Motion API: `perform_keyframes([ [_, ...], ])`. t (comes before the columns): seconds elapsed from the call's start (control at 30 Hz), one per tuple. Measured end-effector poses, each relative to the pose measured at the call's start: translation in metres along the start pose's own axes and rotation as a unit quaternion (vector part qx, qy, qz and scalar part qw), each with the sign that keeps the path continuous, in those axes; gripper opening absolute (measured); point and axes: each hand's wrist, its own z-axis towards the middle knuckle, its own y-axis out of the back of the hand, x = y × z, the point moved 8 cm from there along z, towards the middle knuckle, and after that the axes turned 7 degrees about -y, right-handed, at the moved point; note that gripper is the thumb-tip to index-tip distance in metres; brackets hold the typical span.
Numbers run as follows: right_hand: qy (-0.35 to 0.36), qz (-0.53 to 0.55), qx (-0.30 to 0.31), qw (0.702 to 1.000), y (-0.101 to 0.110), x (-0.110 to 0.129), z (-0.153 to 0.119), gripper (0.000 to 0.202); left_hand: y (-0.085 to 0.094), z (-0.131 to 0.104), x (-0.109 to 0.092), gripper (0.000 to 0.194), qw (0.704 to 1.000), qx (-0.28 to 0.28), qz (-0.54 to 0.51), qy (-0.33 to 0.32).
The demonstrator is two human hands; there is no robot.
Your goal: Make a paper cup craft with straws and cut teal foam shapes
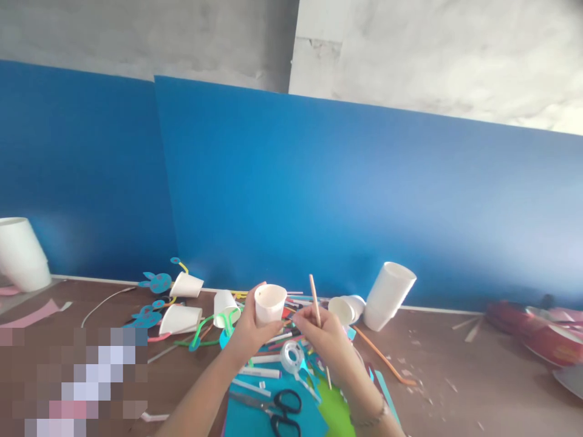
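A white paper cup point(269, 306) stands upright in my left hand point(250, 334), whose fingers wrap round it, its open top facing up. Just to the right, my right hand point(323, 337) pinches a thin pale orange stick point(314, 297) that points upward. The two hands are a small distance apart. Below them lie a roll of clear tape point(292, 357), black-handled scissors point(285, 409), a capped marker point(262, 372) and blue paper point(243, 419) with a green sheet point(334, 403).
Paper cups with blue spotted cutouts point(157, 283) and pipe cleaners lie at the left. A stack of cups point(389, 295) leans at the right, near an orange strip point(382, 355). Another stack point(22, 255) stands far left. Red items point(546, 337) sit far right. A blue partition point(319, 200) rises behind.
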Motion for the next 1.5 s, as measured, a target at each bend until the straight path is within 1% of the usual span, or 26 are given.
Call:
perform_keyframes([
  [0.07,-0.018,0.044,-0.003,0.999,-0.006,-0.007,0.004,0.018,-0.006,-0.002,-0.002,0.08,0.999,0.016,0.017,-0.025],
  [0.17,-0.012,0.074,-0.008,0.997,-0.008,-0.009,0.006,0.018,-0.009,-0.004,-0.001,0.081,0.999,0.025,0.032,-0.036],
  [0.2,-0.02,0.081,0.001,0.996,-0.009,-0.011,0.005,0.019,-0.008,-0.004,0.001,0.081,0.998,0.026,0.039,-0.039],
  [0.27,-0.059,0.113,0.037,0.991,-0.014,-0.015,0.004,0.022,-0.007,-0.004,0.002,0.08,0.996,0.025,0.063,-0.058],
  [0.37,-0.114,0.187,0.094,0.971,-0.023,-0.02,0.002,0.031,-0.006,-0.005,0.001,0.08,0.988,0.031,0.109,-0.109],
  [0.43,-0.13,0.22,0.116,0.96,-0.028,-0.021,0.001,0.035,-0.008,-0.006,0.001,0.081,0.982,0.042,0.128,-0.132],
  [0.53,-0.134,0.241,0.141,0.951,-0.033,-0.023,0.002,0.037,-0.009,-0.006,0.001,0.08,0.978,0.046,0.138,-0.151],
  [0.67,-0.133,0.247,0.144,0.949,-0.033,-0.025,0.004,0.035,-0.009,-0.007,0.0,0.079,0.973,0.044,0.155,-0.165],
  [0.8,-0.137,0.247,0.134,0.95,-0.033,-0.027,0.004,0.035,-0.01,-0.009,0.0,0.081,0.972,0.054,0.161,-0.162],
  [0.87,-0.131,0.234,0.124,0.955,-0.032,-0.027,0.005,0.033,-0.01,-0.009,0.001,0.081,0.975,0.056,0.154,-0.151],
  [0.93,-0.104,0.193,0.098,0.971,-0.027,-0.024,0.006,0.027,-0.011,-0.008,0.001,0.079,0.98,0.059,0.136,-0.134],
  [1.03,-0.032,0.097,0.039,0.994,-0.017,-0.015,0.009,0.02,-0.012,-0.007,0.0,0.074,0.988,0.056,0.106,-0.096],
  [1.1,0.018,0.028,0.009,0.999,-0.011,-0.008,0.008,0.015,-0.014,-0.007,0.001,0.07,0.993,0.062,0.08,-0.058],
  [1.17,0.076,-0.053,-0.019,0.996,-0.006,0.002,0.005,0.009,-0.018,-0.007,0.002,0.067,0.996,0.084,0.039,-0.009],
  [1.27,0.172,-0.154,-0.062,0.971,0.0,0.021,-0.005,0.009,-0.022,-0.01,0.007,0.064,0.992,0.104,-0.007,0.077],
  [1.3,0.188,-0.168,-0.073,0.965,0.002,0.025,-0.007,0.01,-0.021,-0.011,0.009,0.063,0.989,0.104,-0.013,0.101],
  [1.33,0.185,-0.168,-0.08,0.965,0.005,0.025,-0.007,0.011,-0.021,-0.012,0.009,0.063,0.988,0.101,-0.017,0.116],
  [1.4,0.131,-0.138,-0.072,0.979,0.009,0.017,-0.002,0.01,-0.02,-0.011,0.008,0.062,0.988,0.094,-0.029,0.12],
  [1.43,0.091,-0.113,-0.054,0.988,0.008,0.01,0.001,0.011,-0.02,-0.011,0.006,0.062,0.989,0.091,-0.036,0.114],
  [1.5,0.026,-0.061,0.002,0.998,0.001,-0.003,0.006,0.013,-0.019,-0.01,0.004,0.061,0.99,0.086,-0.042,0.103],
])
